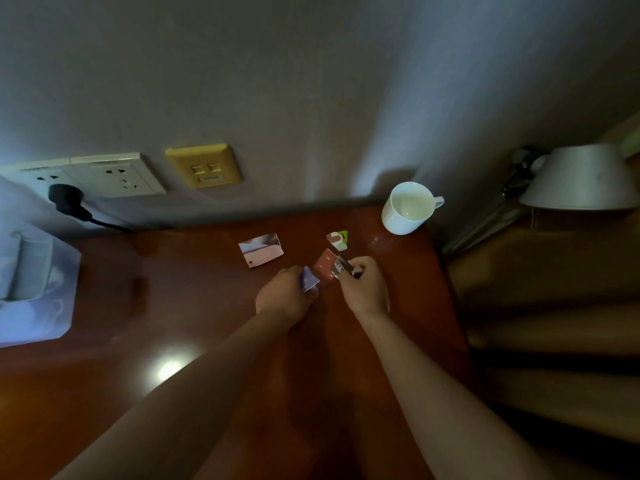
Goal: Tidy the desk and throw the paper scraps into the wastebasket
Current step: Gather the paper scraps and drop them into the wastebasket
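The brown desk (173, 306) fills the middle. A lamp (578, 178) is off to its right. A white cup (408, 207) sits on the desk by the wall. The left hand (287, 296) is curled round a bluish scrap (309, 279). The right hand (363, 289) pinches a grey scrap (337, 268) beside a red scrap (323, 265). A pale scrap (261, 252) and a small green scrap (338, 240) lie loose on the desk.

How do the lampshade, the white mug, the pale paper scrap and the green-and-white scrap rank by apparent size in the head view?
1. lampshade
2. white mug
3. pale paper scrap
4. green-and-white scrap
The lampshade sits at the wide-angle edge, so its lead may be exaggerated.
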Demonstrator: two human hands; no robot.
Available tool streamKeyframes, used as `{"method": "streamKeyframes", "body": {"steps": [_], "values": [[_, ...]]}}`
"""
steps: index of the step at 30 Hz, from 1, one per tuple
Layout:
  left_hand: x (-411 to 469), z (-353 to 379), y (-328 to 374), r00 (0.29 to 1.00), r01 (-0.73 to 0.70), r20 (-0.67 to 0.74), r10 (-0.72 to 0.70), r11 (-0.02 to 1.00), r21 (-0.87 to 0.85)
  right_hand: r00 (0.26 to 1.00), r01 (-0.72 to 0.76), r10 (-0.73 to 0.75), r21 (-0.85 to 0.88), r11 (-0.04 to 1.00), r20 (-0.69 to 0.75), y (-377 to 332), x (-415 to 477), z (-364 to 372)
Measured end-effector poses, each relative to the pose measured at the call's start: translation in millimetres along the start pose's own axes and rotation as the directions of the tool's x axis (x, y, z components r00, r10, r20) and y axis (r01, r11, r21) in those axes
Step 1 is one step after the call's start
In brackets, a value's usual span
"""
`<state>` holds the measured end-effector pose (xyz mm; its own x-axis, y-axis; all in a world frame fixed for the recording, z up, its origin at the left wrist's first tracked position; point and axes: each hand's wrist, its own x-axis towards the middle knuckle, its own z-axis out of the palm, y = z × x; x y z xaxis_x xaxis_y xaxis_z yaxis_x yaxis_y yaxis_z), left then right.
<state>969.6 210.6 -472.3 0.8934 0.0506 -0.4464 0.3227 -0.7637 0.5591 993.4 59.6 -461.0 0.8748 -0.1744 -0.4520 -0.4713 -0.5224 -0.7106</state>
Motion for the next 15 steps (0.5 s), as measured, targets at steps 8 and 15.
{"method": "streamKeyframes", "body": {"steps": [8,15], "values": [[3,-11,13,0.99,0.142,0.105,-0.097,0.765,-0.628,0.993,0.109,-0.12,-0.316,0.943,-0.014,-1,17,3],[13,-15,23,0.987,0.159,0.097,-0.129,0.673,-0.722,0.998,0.053,-0.049,-0.155,0.987,0.025,1,18,-10]]}}
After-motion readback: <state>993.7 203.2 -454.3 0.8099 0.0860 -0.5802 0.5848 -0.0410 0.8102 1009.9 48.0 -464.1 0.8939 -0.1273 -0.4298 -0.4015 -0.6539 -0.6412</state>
